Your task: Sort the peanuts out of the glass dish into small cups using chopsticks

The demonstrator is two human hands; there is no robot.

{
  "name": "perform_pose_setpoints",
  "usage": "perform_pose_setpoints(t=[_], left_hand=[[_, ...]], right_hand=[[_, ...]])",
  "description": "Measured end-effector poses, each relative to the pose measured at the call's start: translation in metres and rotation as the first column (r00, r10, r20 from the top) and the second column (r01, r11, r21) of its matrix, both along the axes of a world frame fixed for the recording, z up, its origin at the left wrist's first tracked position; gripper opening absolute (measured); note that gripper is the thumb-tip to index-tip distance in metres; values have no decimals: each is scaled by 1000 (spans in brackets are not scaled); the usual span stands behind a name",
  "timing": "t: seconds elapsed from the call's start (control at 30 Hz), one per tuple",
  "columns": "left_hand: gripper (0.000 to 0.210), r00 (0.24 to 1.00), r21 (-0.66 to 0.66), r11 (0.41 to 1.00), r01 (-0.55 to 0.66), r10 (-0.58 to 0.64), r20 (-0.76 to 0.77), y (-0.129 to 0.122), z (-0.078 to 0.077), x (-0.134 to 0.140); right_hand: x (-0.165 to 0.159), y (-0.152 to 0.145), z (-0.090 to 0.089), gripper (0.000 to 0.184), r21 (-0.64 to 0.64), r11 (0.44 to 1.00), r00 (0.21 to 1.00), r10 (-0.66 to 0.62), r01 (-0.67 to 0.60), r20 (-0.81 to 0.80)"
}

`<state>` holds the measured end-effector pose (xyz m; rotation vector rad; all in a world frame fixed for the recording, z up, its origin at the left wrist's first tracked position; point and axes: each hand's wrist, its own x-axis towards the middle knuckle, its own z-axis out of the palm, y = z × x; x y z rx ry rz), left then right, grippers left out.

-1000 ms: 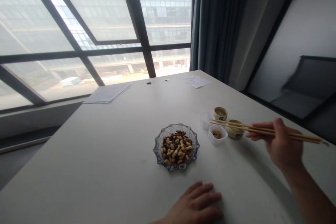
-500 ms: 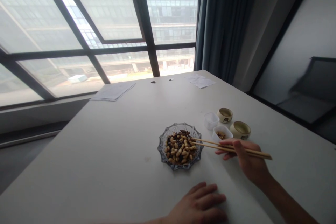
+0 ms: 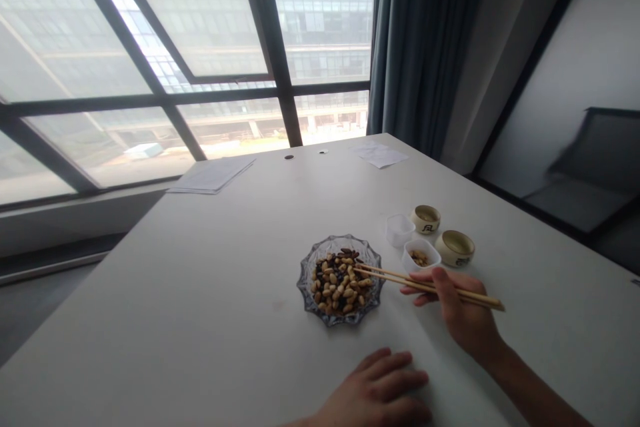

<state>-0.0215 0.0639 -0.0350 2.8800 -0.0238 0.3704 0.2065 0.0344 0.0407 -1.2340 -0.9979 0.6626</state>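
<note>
Wooden chopsticks (image 3: pixel 477 297) — tips left at nuts (image 3: pixel 337 285), axis nearly crosswise | right hand (image 3: pixel 463 313) pinching them | left hand (image 3: pixel 383 387) — empty, half-spread

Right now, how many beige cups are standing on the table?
2: the farther cup is just right of the farther plastic tub; the nearer cup stands beyond the right hand.

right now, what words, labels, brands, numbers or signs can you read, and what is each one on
Far cup: one dark character, perhaps "风", too small to be sure.
Near cup: dark mark, too small to read.
Left paper stack and right papers: no writing can be made out.
</note>
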Motion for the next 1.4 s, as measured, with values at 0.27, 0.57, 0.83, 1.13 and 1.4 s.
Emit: perform_pose_setpoints(t=[0.27,0.57,0.83,1.13,1.4], left_hand=[[29,1000,-25,1000,3,-3,7,1,2,1],[28,1000,-27,1000,-3,3,9,0,4,-1],[27,1000,-47,999,2,-3,-11,2,5,-1],[27,1000,-36,999,-9,9,-1,1,5,0],[26,1000,-20,1000,-14,14,21,1,0,1]], right_hand=[[61,-6,29,54,87,966,970,-240,243,-50],[127,-17,42,53,31,906,897,-413,423,-156],[128,-15,41,50,29,892,880,-440,452,-180],[82,-6,28,59,84,983,983,-152,161,-108],[13,-2,15,52,-51,998,997,36,-39,-63]])
